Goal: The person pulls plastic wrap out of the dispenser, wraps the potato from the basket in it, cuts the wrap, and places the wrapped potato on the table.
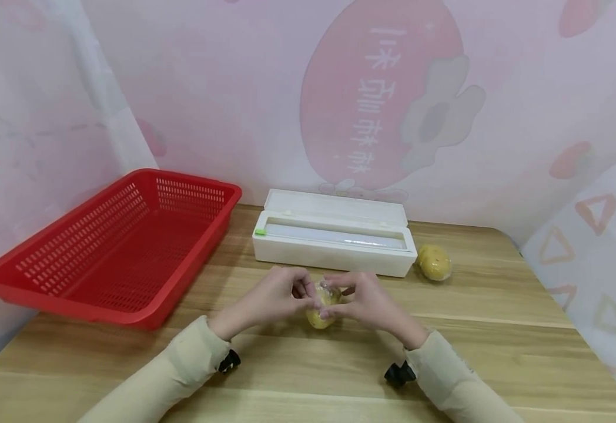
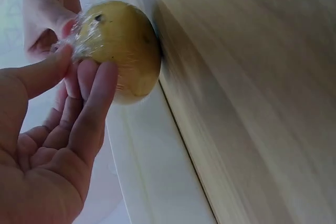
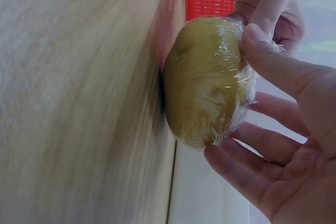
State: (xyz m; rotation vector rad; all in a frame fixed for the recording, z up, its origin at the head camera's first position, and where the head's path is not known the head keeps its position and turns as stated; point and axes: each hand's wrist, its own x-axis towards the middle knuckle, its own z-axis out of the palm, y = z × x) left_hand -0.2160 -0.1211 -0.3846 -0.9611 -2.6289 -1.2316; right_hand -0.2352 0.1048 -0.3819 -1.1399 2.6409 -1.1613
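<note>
A yellow potato (image 1: 317, 321) wrapped in clear cling film (image 2: 86, 43) sits on the wooden table between both hands. My left hand (image 1: 278, 295) pinches the gathered film at the potato's top, thumb against fingertips. From the other side, my right hand (image 1: 368, 302) holds the wrapped potato, its thumb on the upper film and its fingertips along the side, as the right wrist view shows. Just beyond the hands stands a long white cling film box (image 1: 334, 252), its lid raised and a film roll (image 1: 334, 235) inside.
To the left is a red perforated plastic basket (image 1: 181, 282). Film-wrapped potatoes (image 1: 435, 263) lie at the box's right end. Behind the table hangs a pink printed backdrop (image 1: 223, 88).
</note>
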